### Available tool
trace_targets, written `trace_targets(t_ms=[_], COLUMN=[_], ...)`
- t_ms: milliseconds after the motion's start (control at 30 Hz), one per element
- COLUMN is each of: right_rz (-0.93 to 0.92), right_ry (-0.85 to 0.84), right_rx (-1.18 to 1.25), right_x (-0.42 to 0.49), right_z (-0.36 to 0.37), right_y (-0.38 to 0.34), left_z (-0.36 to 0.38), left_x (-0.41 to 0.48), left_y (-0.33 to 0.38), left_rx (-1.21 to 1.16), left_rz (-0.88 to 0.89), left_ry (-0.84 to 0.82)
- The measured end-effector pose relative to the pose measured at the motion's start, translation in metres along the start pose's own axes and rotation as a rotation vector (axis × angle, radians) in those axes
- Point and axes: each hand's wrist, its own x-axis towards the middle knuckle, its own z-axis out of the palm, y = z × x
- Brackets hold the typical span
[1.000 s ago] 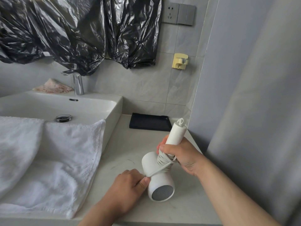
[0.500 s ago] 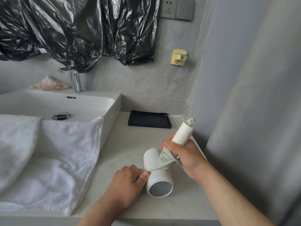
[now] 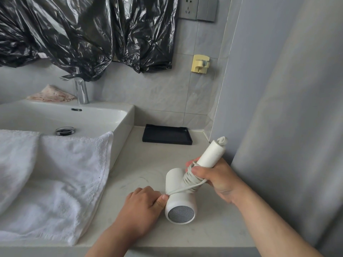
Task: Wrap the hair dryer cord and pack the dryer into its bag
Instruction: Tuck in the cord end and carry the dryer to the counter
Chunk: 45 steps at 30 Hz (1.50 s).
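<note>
The white hair dryer (image 3: 178,199) lies over the counter's front right, its grey mesh end facing me and its handle pointing up and to the right. My right hand (image 3: 220,179) grips the handle low down, the thumb pressing on the coils. The white cord (image 3: 189,179) is wound several times around the handle's base. One taut strand runs left to my left hand (image 3: 143,206), which pinches its end beside the dryer's barrel. No bag for the dryer can be told apart.
A flat black tray (image 3: 167,136) lies at the back of the pale counter (image 3: 148,164). A white towel (image 3: 53,179) hangs over the sink (image 3: 118,115) on the left. Black plastic sheeting (image 3: 83,34) hangs above the tap (image 3: 80,90). A grey wall (image 3: 287,108) rises on the right.
The dryer's handle has tilted further to the right in my right hand. My left hand keeps the cord end pinched and taut beside the barrel. The view has shifted slightly.
</note>
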Motion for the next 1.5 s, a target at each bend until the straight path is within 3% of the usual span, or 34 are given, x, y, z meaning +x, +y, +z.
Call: trace_targets(t_ms=[100,533,1133,1300,1433,1500], right_rz=[0.016,0.112,0.093,0.068,0.012,-0.008], right_ry=[-0.031,0.202,0.267,0.332,0.349,0.344], right_rx=[0.164,0.500,0.594,0.707,0.758,0.788], right_x=[-0.003,-0.009,-0.007,-0.012,-0.024,-0.031], right_z=[-0.003,-0.006,-0.009,-0.008,-0.008,-0.003], right_y=[0.010,0.025,0.029,0.026,0.012,0.004], left_z=[0.001,-0.004,-0.009,-0.014,-0.023,-0.030], left_x=[0.001,0.009,0.014,0.007,-0.011,-0.024], left_y=[0.001,0.009,0.004,0.024,0.042,0.056], left_rx=[0.006,0.032,0.014,-0.413,-0.625,-0.895], left_rz=[-0.024,-0.075,-0.137,-0.389,-0.603,-0.713], left_ry=[-0.004,0.040,-0.026,0.053,0.298,0.347])
